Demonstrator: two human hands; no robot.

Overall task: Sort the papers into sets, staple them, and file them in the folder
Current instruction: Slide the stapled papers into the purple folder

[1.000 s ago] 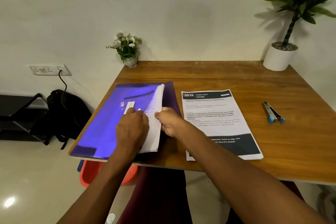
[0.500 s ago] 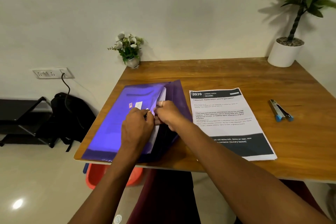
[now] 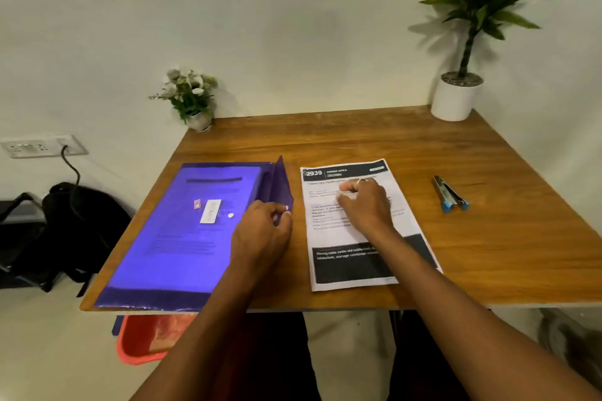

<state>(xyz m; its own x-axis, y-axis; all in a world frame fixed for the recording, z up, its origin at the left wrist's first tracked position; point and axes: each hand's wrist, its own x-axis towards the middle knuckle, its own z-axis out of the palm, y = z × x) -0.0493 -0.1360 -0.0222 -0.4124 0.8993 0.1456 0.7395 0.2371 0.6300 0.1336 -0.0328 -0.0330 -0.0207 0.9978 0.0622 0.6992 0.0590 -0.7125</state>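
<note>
A translucent purple folder (image 3: 182, 234) lies on the left half of the wooden table (image 3: 488, 238), with a set of printed papers showing through its cover. Its flap (image 3: 280, 187) stands up along the right edge, and my left hand (image 3: 260, 234) pinches that flap near its snap button. A second set of printed papers (image 3: 365, 267) headed "2939" lies to the right of the folder. My right hand (image 3: 365, 205) rests on it with fingers curled; whether it grips a sheet is unclear. A blue-tipped stapler (image 3: 449, 194) lies further right.
A small flower pot (image 3: 192, 101) stands at the table's back left corner and a tall potted plant (image 3: 456, 98) at the back right. A black backpack (image 3: 68, 225) sits on the floor at left, and a red tub (image 3: 146, 338) under the table's front edge.
The papers that both hands were pushing into the folder now lie inside under its cover. My right hand has moved right onto the second set. My left hand stays at the flap.
</note>
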